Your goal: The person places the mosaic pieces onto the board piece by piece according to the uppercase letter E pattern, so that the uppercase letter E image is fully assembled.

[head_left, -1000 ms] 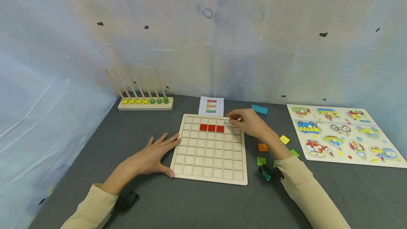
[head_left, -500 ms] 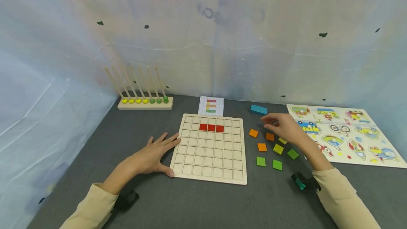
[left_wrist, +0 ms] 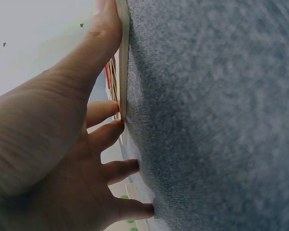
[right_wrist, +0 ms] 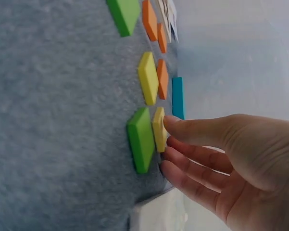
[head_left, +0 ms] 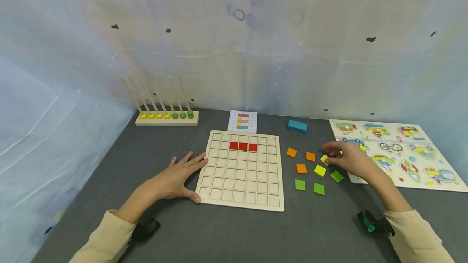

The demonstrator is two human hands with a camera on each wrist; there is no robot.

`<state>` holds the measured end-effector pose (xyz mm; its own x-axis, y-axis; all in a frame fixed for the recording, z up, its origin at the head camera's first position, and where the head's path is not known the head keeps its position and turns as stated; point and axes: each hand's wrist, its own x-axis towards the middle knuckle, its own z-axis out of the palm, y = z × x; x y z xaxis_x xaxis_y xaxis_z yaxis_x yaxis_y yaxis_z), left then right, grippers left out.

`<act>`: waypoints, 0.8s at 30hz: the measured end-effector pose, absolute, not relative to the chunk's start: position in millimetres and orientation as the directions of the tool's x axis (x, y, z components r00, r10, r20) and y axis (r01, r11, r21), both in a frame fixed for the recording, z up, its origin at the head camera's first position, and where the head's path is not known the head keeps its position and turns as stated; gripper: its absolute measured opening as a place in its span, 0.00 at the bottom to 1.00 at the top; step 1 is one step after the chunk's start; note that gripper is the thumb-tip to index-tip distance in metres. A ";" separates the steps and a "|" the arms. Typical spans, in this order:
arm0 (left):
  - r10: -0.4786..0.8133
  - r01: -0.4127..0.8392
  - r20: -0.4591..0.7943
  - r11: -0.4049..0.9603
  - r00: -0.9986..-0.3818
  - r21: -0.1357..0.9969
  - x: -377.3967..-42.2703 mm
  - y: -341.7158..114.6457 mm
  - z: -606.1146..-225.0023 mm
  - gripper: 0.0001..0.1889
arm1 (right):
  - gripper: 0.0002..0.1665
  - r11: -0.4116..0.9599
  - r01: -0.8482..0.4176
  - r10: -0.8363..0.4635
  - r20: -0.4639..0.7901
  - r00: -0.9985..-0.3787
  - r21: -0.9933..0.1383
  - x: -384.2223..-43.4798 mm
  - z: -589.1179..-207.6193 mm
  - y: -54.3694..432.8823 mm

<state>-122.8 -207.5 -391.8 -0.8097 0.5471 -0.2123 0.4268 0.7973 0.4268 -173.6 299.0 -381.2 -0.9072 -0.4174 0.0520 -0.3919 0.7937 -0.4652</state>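
My left hand (head_left: 174,180) lies spread at the left side of a wooden grid board (head_left: 240,174), thumb at its near corner and fingertips along the edge. Three red square tiles (head_left: 243,146) sit in a row in the board's second row of cells. To the right, my right hand (head_left: 352,159) is at a yellow square tile (head_left: 323,159) on the table. In the right wrist view its thumb (right_wrist: 175,126) meets that tile (right_wrist: 158,130), while the other fingers reach beyond it, loosely bent. A second yellow tile (head_left: 319,170) lies just nearer.
Orange tiles (head_left: 301,169) and green tiles (head_left: 319,189) lie loose right of the board. A printed pattern card (head_left: 252,125) is behind it, with a blue block (head_left: 297,126) to the right. A peg abacus (head_left: 168,121) stands back left; a vehicle puzzle board (head_left: 406,149) lies at right.
My right hand has moved from the board's far right corner, rightward and nearer, to the far yellow tile, uncovering the loose tiles. The left hand has stayed at the board's edge.
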 end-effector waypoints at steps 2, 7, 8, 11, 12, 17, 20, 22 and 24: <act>0.547 0.425 -0.211 0.796 -0.810 0.431 -122.2 -207.9 -392.4 0.61 | 0.21 0.799 -0.386 -0.418 0.036 -0.908 -0.462 -173.6 -383.2 297.7; 0.549 0.422 -0.206 0.790 -0.810 0.445 -121.8 -208.5 -393.8 0.60 | 0.19 0.802 -0.371 -0.411 0.017 -0.911 -0.468 -173.6 -383.5 293.6; 0.549 0.422 -0.205 0.789 -0.810 0.446 -121.9 -208.5 -393.9 0.60 | 0.19 0.801 -0.373 -0.414 0.017 -0.910 -0.468 -173.4 -383.2 292.9; 0.546 0.419 -0.208 0.792 -0.811 0.444 -122.1 -208.7 -394.1 0.60 | 0.20 0.793 -0.390 -0.425 0.032 -0.905 -0.468 -173.0 -382.5 291.9; 0.545 0.419 -0.209 0.793 -0.812 0.443 -122.2 -208.7 -394.1 0.60 | 0.20 0.791 -0.397 -0.430 0.039 -0.902 -0.465 -172.9 -382.3 291.8; 0.546 0.422 -0.205 0.793 -0.812 0.438 -122.7 -208.2 -394.4 0.60 | 0.19 0.787 -0.417 -0.442 0.055 -0.895 -0.455 -173.7 -379.8 291.3; 0.547 0.424 -0.204 0.793 -0.812 0.437 -122.9 -208.2 -394.5 0.60 | 0.20 0.780 -0.427 -0.449 0.067 -0.891 -0.457 -175.9 -377.0 289.7; 0.545 0.423 -0.204 0.794 -0.813 0.436 -123.0 -208.4 -394.5 0.61 | 0.20 0.772 -0.436 -0.455 0.077 -0.887 -0.462 -177.8 -374.9 288.1; 0.544 0.422 -0.205 0.795 -0.814 0.435 -123.2 -208.6 -394.4 0.61 | 0.20 0.763 -0.444 -0.461 0.086 -0.883 -0.470 -179.6 -372.9 286.1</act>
